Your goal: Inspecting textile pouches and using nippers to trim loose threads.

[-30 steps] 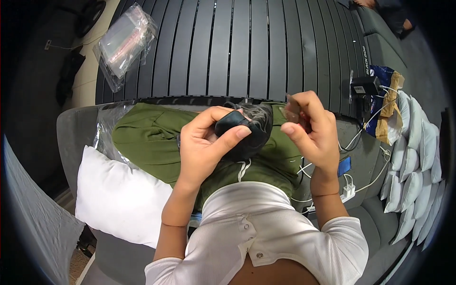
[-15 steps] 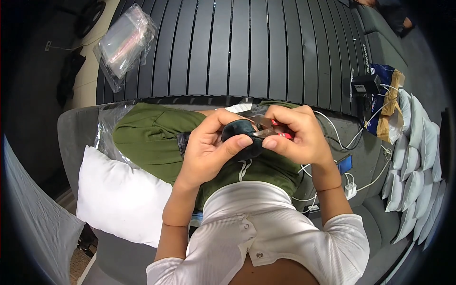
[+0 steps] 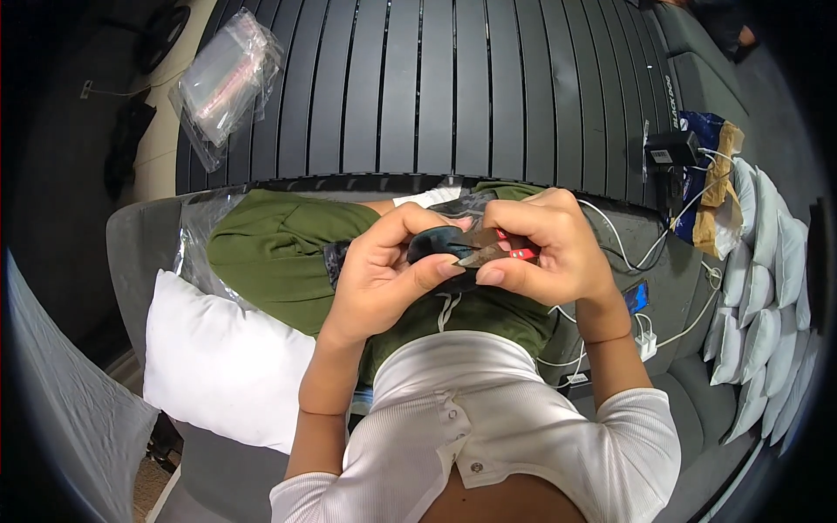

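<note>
My left hand (image 3: 384, 261) pinches a dark, rounded, shiny piece (image 3: 431, 245) between thumb and fingers; its exact kind I cannot make out. Small snips (image 3: 481, 247) with metal blades and red parts sit in my closed right hand (image 3: 549, 244). Their two blades are spread apart and point left, with the tips at the dark piece near my left thumb. My right fingers hide most of the handles. Both hands are close together above my lap, over the green trousers (image 3: 279, 253).
A black slatted table (image 3: 436, 96) stands ahead, with clear plastic bags (image 3: 228, 83) at its far left. A white pillow (image 3: 227, 366) lies at my left on the grey sofa. To my right are white cables, a phone (image 3: 636, 297), a charger (image 3: 646, 347) and stacked pale cushions (image 3: 754, 305).
The snips have shifted slightly, and their lower blade now lies nearer my left thumb tip. Both hands keep their hold at nearly the same place.
</note>
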Demonstrator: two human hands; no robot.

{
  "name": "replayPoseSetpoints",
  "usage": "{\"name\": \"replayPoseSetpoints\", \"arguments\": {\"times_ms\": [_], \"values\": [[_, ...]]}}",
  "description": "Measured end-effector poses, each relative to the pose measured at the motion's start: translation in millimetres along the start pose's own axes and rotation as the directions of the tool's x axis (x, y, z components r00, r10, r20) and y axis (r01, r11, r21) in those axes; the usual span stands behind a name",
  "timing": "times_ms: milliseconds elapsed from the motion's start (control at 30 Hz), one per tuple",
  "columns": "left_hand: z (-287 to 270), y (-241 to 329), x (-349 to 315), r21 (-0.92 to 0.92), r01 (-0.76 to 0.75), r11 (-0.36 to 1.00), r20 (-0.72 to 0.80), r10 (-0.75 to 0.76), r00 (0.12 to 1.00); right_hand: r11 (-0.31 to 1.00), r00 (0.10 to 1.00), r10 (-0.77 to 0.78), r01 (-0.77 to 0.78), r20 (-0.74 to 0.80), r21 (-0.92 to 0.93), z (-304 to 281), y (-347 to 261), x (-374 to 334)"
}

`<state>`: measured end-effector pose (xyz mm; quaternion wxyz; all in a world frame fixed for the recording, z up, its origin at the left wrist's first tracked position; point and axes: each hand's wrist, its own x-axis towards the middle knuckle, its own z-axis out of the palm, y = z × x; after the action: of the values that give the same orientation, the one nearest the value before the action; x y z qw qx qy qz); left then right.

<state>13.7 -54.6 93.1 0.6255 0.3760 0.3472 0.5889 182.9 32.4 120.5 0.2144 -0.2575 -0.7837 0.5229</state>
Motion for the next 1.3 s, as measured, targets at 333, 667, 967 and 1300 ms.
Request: {"name": "replayPoseSetpoints", "arguments": {"times_ms": [333, 667, 967, 1300], "values": [[-3, -1, 2, 0.052, -0.019, 0.998, 0.022, 0.018, 1.000, 1.000, 1.000, -0.007, 0.007, 0.008, -0.001, -1, 0, 0], [-5, 0, 7, 0.134, -0.097, 0.986, 0.077, 0.087, 0.993, 0.987, 0.996, -0.087, 0.088, 0.010, -0.135, -3, 6, -3], [-4, 1, 8, 0.078, -0.122, 0.989, 0.055, 0.118, 0.992, 0.975, 0.969, 0.115, -0.067, -0.220, 0.214, -11, 12, -7], [-2, 9, 8, 0.072, 0.050, 0.996, -0.299, -0.026, 0.954, 0.782, 0.947, 0.187, 0.016, -0.260, 0.623, 1, 35, 2]]}}
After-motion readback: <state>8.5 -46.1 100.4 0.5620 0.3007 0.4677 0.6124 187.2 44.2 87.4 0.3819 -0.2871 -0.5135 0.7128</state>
